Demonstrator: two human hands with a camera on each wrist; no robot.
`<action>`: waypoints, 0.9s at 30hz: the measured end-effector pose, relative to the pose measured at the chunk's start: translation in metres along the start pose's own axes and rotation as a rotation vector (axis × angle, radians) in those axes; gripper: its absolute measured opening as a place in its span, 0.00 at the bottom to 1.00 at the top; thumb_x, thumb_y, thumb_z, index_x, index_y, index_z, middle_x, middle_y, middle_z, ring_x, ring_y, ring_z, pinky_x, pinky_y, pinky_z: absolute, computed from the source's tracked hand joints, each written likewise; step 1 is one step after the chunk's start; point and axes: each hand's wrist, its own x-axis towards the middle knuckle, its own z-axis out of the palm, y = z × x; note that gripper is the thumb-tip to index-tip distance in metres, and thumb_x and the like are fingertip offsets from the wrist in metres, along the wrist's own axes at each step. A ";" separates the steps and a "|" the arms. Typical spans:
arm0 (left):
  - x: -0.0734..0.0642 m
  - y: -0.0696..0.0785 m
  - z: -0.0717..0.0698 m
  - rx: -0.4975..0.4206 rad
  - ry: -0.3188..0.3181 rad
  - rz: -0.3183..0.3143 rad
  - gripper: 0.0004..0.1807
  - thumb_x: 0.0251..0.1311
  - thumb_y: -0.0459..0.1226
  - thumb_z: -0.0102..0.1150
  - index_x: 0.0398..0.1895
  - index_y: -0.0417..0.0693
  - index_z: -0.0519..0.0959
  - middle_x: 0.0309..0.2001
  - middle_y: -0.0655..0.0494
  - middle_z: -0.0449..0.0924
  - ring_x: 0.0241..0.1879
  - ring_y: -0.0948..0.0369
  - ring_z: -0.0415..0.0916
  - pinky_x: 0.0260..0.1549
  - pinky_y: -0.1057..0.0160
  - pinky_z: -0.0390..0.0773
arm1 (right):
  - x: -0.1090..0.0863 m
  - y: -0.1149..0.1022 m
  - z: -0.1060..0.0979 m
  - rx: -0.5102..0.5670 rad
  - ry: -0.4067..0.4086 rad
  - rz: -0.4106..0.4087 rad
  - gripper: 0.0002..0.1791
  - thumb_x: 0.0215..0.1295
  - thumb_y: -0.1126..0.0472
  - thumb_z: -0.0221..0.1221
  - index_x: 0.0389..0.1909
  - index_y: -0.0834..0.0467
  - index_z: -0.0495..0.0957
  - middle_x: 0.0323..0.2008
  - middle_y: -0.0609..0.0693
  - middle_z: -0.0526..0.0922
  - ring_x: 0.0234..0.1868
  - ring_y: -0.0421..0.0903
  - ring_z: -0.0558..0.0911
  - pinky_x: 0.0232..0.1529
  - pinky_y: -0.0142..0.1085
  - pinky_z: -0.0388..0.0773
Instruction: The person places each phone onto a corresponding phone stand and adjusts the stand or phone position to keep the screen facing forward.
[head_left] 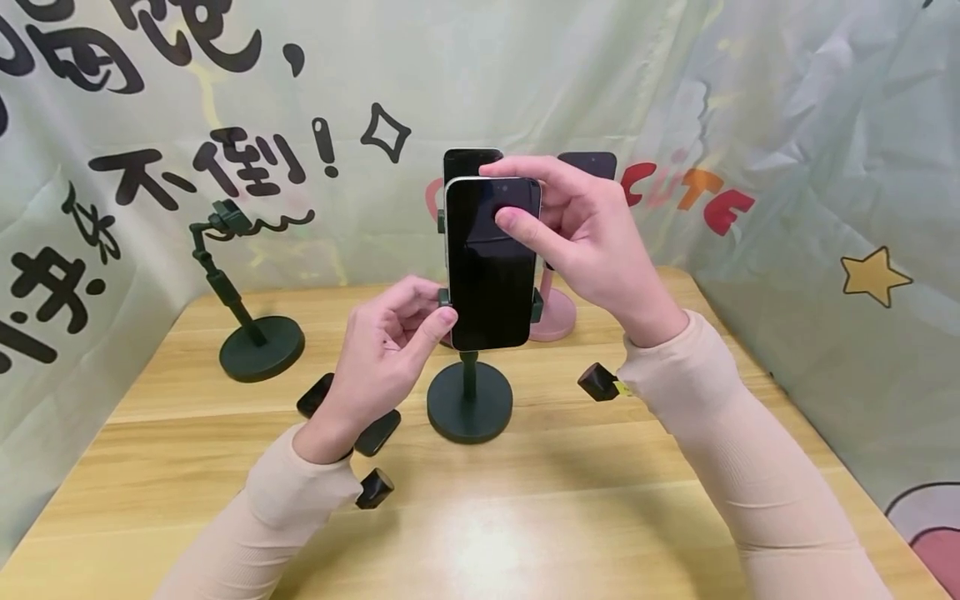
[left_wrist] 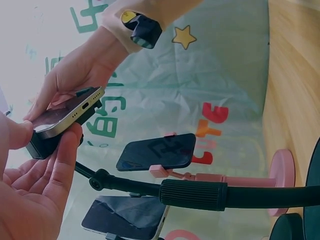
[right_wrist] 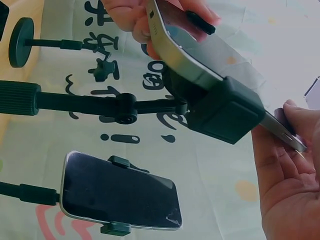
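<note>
A smartphone with a dark screen stands upright in the clamp of a dark green phone stand. My right hand pinches its top end, thumb over the screen and fingers behind. At the lower left edge, my left hand holds the phone beside the clamp, its thumb along the edge. In the left wrist view, the left hand's fingers lie under the phone and clamp. The right wrist view shows the clamp block behind the phone, and the right hand around one end.
Behind stand another clamped phone and a pink stand bearing a phone. An unloaded dark green stand is at left. Dark phone-like objects lie by the left wrist. A printed cloth hangs around the wooden table.
</note>
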 end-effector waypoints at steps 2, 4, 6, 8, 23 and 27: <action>0.000 0.000 0.000 -0.001 0.002 0.003 0.06 0.69 0.25 0.65 0.46 0.34 0.82 0.33 0.42 0.88 0.29 0.63 0.84 0.29 0.68 0.85 | -0.002 0.000 0.000 -0.007 0.003 0.004 0.21 0.72 0.74 0.64 0.64 0.65 0.81 0.41 0.53 0.92 0.31 0.51 0.92 0.24 0.37 0.86; 0.000 0.000 0.000 -0.002 0.002 0.005 0.05 0.69 0.25 0.66 0.46 0.35 0.82 0.33 0.43 0.88 0.29 0.63 0.84 0.28 0.68 0.85 | -0.004 0.001 0.000 -0.012 0.008 0.009 0.21 0.72 0.75 0.64 0.64 0.65 0.81 0.39 0.52 0.91 0.28 0.51 0.91 0.18 0.38 0.82; 0.001 0.001 0.000 -0.003 0.004 0.007 0.05 0.69 0.25 0.66 0.46 0.35 0.82 0.33 0.43 0.88 0.28 0.63 0.83 0.28 0.69 0.84 | -0.006 0.001 0.001 -0.011 0.013 0.017 0.21 0.71 0.75 0.64 0.64 0.65 0.81 0.37 0.51 0.91 0.26 0.50 0.90 0.15 0.40 0.81; 0.001 0.000 0.000 -0.008 0.005 0.005 0.05 0.69 0.25 0.66 0.46 0.34 0.82 0.33 0.43 0.88 0.28 0.63 0.83 0.28 0.69 0.84 | -0.008 0.002 0.001 -0.008 0.013 0.028 0.21 0.71 0.75 0.65 0.64 0.65 0.81 0.36 0.51 0.91 0.25 0.50 0.89 0.14 0.41 0.80; 0.000 -0.001 0.000 -0.031 0.006 -0.009 0.06 0.69 0.24 0.65 0.46 0.34 0.82 0.34 0.42 0.87 0.29 0.62 0.83 0.31 0.69 0.85 | -0.015 0.005 0.005 0.023 0.017 0.042 0.19 0.72 0.71 0.66 0.62 0.64 0.82 0.33 0.52 0.89 0.16 0.48 0.79 0.17 0.35 0.71; 0.000 0.000 0.001 -0.035 0.007 -0.015 0.06 0.69 0.25 0.65 0.47 0.34 0.82 0.34 0.43 0.88 0.30 0.63 0.83 0.32 0.68 0.86 | -0.015 0.005 0.006 0.035 0.015 0.045 0.19 0.72 0.72 0.66 0.62 0.64 0.82 0.35 0.52 0.89 0.17 0.48 0.79 0.17 0.35 0.71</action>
